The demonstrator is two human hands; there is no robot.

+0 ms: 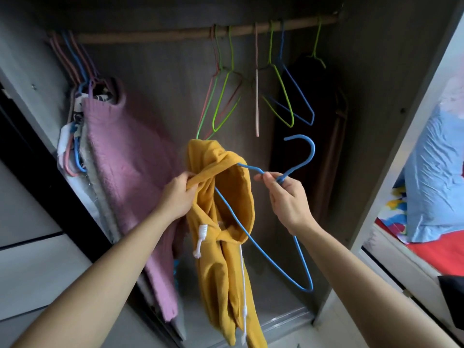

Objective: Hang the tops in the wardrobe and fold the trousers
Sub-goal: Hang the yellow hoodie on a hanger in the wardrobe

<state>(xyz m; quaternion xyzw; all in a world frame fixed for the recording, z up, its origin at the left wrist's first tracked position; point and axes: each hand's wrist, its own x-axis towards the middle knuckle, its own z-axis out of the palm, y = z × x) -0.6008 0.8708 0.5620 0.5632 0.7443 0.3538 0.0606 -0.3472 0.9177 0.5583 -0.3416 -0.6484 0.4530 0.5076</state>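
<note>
A mustard-yellow hoodie [226, 247] with white drawstrings hangs in front of the open wardrobe. My left hand [179, 194] grips the edge of its hood opening. My right hand [286, 197] pinches a blue wire hanger [266, 257] just below its hook. One arm of the hanger runs into the hood opening; the other arm and its bottom corner hang free to the right. The wardrobe rail [200, 33] runs across the top, above both hands.
Several empty green, pink and blue wire hangers [283, 96] dangle from the rail's middle. A pink knit sweater [130, 172] and other tops hang at the left. A dark garment [308, 101] hangs at the right. A bed with blue cloth [437, 177] lies beyond the right wall.
</note>
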